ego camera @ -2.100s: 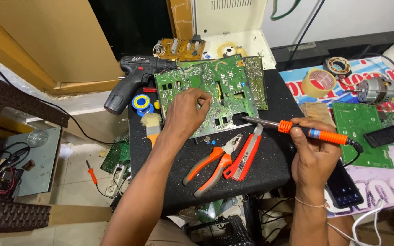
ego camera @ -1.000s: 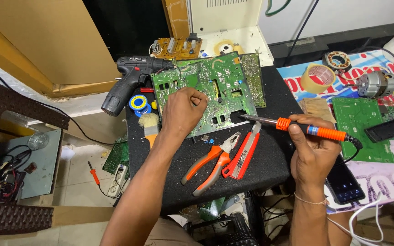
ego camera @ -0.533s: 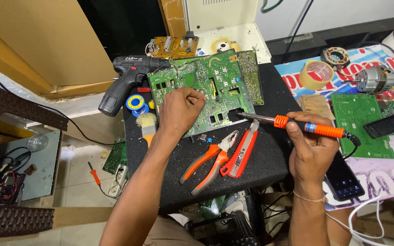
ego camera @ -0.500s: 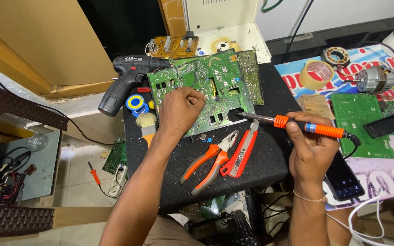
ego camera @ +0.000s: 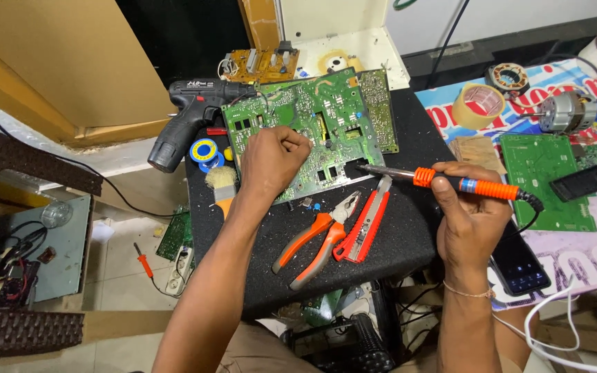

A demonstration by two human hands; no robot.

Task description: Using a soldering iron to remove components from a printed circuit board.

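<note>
Green circuit board (ego camera: 312,131), frame centre: left hand (ego camera: 271,162) fingers curled shut, pressing it steady; right hand (ego camera: 471,214) fingers wrapped around orange soldering iron (ego camera: 450,183), tip at board's lower edge.

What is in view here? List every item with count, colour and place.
circuit board: one, green, on the black pad, under the left hand
soldering iron: one, orange grip, tip at the board's edge
pliers: one, orange handles, pad front
utility knife: one, red, beside the pliers
cordless drill: one, black, left of the board
tape roll: one, tan, right table
second board: one, green, right table
phone: one, dark, below the right hand
left hand: on the board
right hand: holding the iron
</note>
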